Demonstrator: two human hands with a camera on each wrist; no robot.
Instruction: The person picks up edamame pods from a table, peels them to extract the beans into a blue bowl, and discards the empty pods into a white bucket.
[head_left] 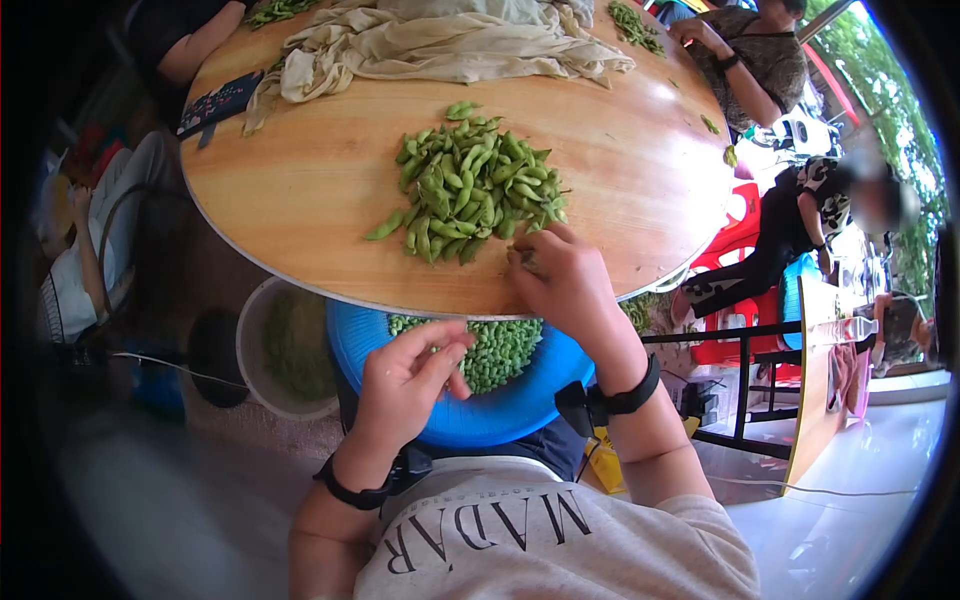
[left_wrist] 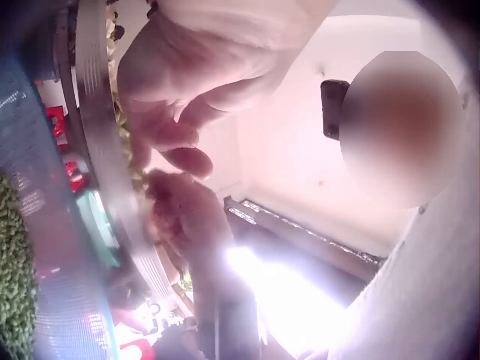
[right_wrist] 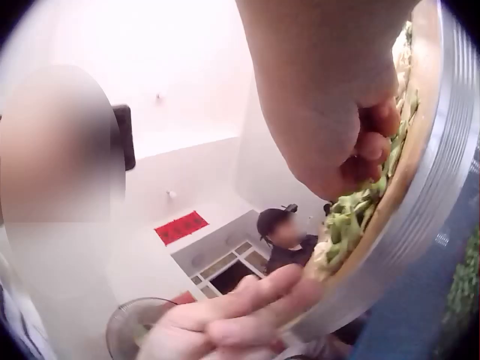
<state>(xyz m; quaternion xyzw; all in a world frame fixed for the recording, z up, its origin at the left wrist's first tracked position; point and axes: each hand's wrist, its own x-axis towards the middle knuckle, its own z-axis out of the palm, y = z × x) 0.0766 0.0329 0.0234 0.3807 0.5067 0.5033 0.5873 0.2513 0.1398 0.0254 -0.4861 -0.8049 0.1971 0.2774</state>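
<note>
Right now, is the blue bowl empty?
No, the blue bowl has green beans inside. The table hides part, so I can't tell how full.

Pods [head_left: 480, 190]: piled on the table [head_left: 300, 200], before the cloth [head_left: 440, 50];
Beans [head_left: 500, 355]: in the basin [head_left: 450, 425], partly under the table's near edge;
Tub [head_left: 248, 350]: left of the basin;
Chairs [head_left: 720, 353]: right of the basin, left of the side table [head_left: 808, 400]

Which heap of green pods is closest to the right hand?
The large central heap, beside that hand; the smaller heaps lie near the table's far edge.
</note>
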